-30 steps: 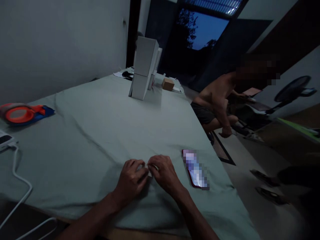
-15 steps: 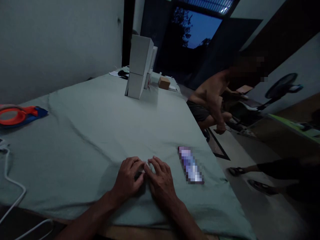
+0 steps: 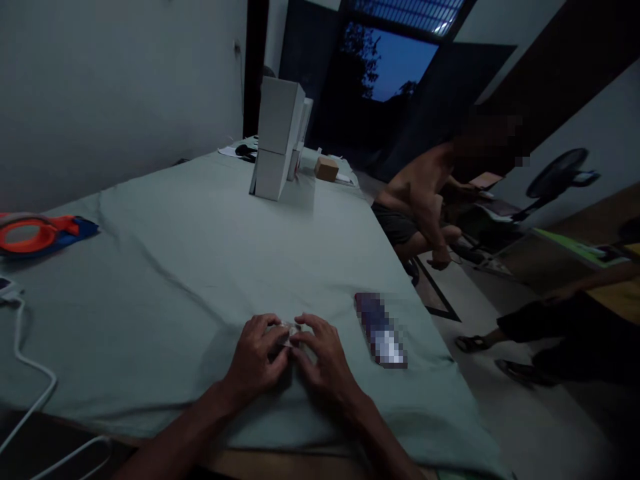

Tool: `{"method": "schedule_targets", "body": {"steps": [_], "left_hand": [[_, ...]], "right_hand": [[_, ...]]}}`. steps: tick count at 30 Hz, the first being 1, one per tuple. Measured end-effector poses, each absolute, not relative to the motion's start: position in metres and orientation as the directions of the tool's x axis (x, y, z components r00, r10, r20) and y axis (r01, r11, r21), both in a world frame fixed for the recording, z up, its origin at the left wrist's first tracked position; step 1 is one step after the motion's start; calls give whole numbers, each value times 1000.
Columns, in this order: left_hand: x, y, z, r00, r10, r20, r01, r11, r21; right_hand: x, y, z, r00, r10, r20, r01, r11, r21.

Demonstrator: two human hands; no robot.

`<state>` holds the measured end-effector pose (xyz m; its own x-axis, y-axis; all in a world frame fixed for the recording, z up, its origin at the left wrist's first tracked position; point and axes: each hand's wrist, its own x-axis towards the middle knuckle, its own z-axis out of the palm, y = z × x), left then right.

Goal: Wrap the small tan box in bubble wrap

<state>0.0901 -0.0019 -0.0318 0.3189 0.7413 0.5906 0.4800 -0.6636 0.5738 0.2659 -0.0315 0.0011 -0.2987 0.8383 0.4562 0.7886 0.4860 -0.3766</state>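
Observation:
Near the front edge of the cloth-covered table, my left hand is closed with its fingertips around a small, pale, shiny piece, too dim to name. My right hand meets it from the other side, its fingers curled and its thumb and fingertips at the piece. Most of the piece is hidden by the fingers. To the right of my right hand lies a phone, its screen blurred out.
White boxes stand stacked farther back, with a small brown box behind. An orange ring-shaped item and a white cable lie left. A crouching person, another person and a fan are right.
My right fingers have shifted and more of the pale piece shows. The phone screen has darkened. At the right, the second person's arm and yellow top have come into view.

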Motion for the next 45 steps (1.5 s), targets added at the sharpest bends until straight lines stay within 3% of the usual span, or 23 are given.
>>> {"method": "schedule_targets", "body": {"steps": [7,13,26,33,39,45], "left_hand": [[91,-2,-31,257,772,581,451,-628,634],[89,-1,-33,214,792,572,468,-597,651],[94,1,-43,339,812,475,520,-582,625],[89,-1,-33,353,744,568,516,-661,545],[86,-1,-25,235,807,541,425,-586,690],[87,3,-27,175,838,516,415,-538,734]], "right_hand": [[285,-23,4,-84,915,394,723,328,-608],[295,-3,0,32,987,155,659,96,-746],[279,47,-12,-103,994,-39,555,25,-832],[273,49,15,-70,996,53,488,81,-869],[272,66,29,-2,993,117,481,104,-871],[279,80,29,154,974,167,552,56,-832]]}}
